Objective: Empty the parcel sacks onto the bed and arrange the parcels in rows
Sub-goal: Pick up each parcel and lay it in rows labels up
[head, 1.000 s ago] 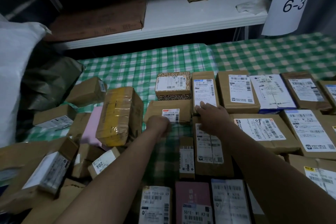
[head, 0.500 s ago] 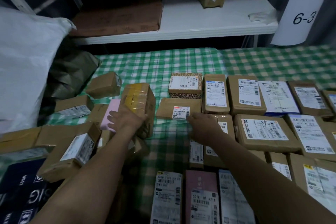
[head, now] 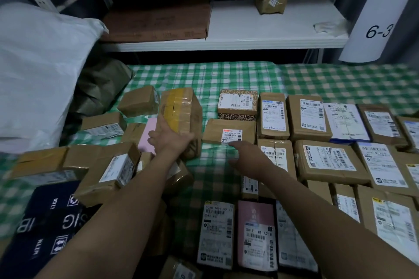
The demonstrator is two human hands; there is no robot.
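Cardboard parcel [head: 181, 115], boxy, tape-glossy, gripped by left hand [head: 172, 140], right hand [head: 247, 156] flat (fingers straight)

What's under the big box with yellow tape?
A pink parcel pokes out at its left side, and a brown parcel shows below it. The yellow-taped box and the left hand cover the rest, so what lies directly underneath is hidden.
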